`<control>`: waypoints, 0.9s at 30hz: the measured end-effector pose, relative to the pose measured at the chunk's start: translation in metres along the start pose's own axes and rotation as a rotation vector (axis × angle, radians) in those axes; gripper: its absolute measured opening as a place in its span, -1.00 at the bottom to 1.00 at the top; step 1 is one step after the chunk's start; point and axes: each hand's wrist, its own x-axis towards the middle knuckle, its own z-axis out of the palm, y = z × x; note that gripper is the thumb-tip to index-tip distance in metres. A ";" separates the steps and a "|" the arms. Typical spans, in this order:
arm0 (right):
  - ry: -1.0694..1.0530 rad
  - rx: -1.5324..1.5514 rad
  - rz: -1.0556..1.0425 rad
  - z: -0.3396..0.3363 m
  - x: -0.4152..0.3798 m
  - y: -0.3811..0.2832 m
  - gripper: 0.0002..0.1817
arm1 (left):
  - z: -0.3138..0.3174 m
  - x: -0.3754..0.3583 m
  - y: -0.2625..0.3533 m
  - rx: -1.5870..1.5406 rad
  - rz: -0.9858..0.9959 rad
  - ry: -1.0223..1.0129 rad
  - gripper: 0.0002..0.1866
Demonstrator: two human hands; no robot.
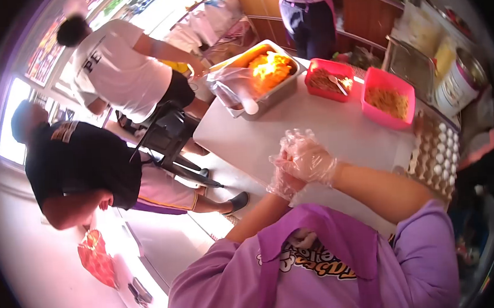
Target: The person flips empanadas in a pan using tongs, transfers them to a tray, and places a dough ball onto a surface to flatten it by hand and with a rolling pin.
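Both my hands wear clear plastic gloves and are pressed together above the near part of the white table (240, 137). My right hand (311, 158) is closed over my left hand (285, 181), its fingers bent. The left fingers are closed too, largely covered by the right. Whatever may lie between the palms is hidden. Beyond them stands a metal tray (280, 98) with an orange-yellow food mass (270, 71) and a clear plastic bag (232, 85) at its left end. A red tub (318, 86) with brown filling and a white spoon (337, 83) is nearby.
A pink tub (371, 110) of brownish filling stands right of the red one. Egg cartons (422, 156) with white eggs line the right edge, below a large can (455, 95). Two people (121, 71) are at left, and another person (308, 12) stands behind the table.
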 end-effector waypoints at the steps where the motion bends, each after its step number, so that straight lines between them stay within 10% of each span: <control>1: -0.013 0.001 0.122 -0.002 -0.001 -0.005 -0.12 | 0.000 0.001 0.000 -0.022 0.012 -0.015 -0.30; 6: -0.116 0.070 0.218 0.004 -0.016 -0.003 0.05 | 0.006 0.020 -0.022 -0.112 -0.082 -0.075 -0.27; 10: -0.017 0.408 0.210 -0.006 -0.021 -0.010 -0.19 | 0.020 0.035 -0.043 -0.194 -0.194 -0.144 -0.26; 15: 0.206 0.621 0.001 0.028 -0.023 0.014 -0.76 | 0.051 0.040 -0.031 -0.432 -0.079 0.574 -0.20; 24: 0.368 0.744 0.361 0.009 -0.023 0.045 -0.81 | 0.014 0.040 -0.070 -0.314 -0.613 -0.229 -0.29; 27: 0.499 0.615 0.260 0.010 -0.022 0.037 -0.82 | 0.082 0.027 -0.056 -0.264 -0.446 -0.009 -0.40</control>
